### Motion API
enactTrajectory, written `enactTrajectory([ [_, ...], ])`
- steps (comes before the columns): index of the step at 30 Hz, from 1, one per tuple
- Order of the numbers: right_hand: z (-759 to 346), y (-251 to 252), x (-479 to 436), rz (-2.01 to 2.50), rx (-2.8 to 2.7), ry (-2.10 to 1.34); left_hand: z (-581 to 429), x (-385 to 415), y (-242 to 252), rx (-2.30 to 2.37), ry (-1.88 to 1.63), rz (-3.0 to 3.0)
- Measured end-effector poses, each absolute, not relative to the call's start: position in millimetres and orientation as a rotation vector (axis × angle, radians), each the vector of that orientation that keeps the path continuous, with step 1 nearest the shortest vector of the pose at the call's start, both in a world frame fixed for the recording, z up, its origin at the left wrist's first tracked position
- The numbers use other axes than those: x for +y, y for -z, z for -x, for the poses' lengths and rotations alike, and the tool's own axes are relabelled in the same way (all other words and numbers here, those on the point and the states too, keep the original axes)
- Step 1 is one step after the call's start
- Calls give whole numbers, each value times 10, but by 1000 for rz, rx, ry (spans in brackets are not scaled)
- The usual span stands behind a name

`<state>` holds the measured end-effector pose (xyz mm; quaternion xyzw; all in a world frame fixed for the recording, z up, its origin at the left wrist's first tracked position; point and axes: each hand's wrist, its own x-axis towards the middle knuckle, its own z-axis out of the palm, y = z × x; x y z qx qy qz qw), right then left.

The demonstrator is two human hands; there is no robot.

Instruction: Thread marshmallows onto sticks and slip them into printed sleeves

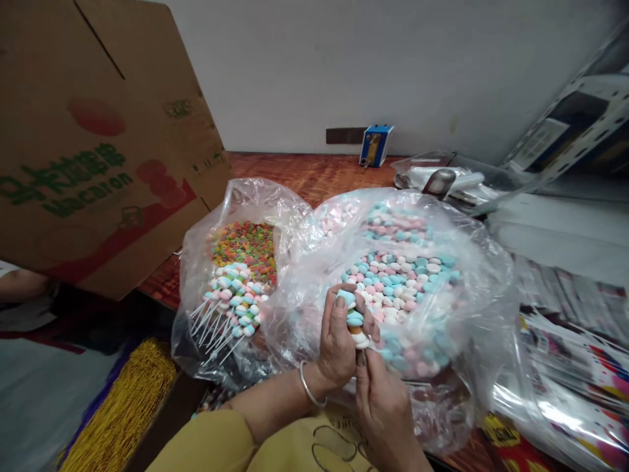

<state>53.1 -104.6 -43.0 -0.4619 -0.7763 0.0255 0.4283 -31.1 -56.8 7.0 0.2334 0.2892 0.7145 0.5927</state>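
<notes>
My left hand (pixel 339 337), a bangle on its wrist, pinches a short stack of blue and white marshmallow pieces (pixel 352 318) over a big clear bag of pink, blue and white marshmallows (pixel 400 282). My right hand (pixel 386 400) is closed just below, fingertips at the bottom of the stack, apparently on a stick I cannot make out. A second clear bag (pixel 236 282) to the left holds finished marshmallow skewers (pixel 230 308) with white sticks, on top of small colourful candy (pixel 246 246).
A cardboard box (pixel 93 144) leans at the left. A blue tape dispenser (pixel 375 145) stands by the wall on the wooden table (pixel 304 174). Printed wrappers (pixel 570 354) and clear plastic lie to the right. A bundle of gold ties (pixel 122 413) lies at lower left.
</notes>
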Motion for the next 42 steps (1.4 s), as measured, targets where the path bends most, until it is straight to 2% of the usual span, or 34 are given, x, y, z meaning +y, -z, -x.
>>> enactTrajectory([
  [15,-373,584,-1183,1162,-2040,-170,843,-612,19,613,-1568,-377],
  [35,-335,537,-1252,1186,-2059,-35,613,-823,32,639,-1633,-362],
  [38,-342,547,-1230,1195,-2070,-117,681,-835,67,698,-1616,-470],
  [42,-319,574,-1243,1123,-2117,-391,831,-812,52,740,-1742,-497],
])
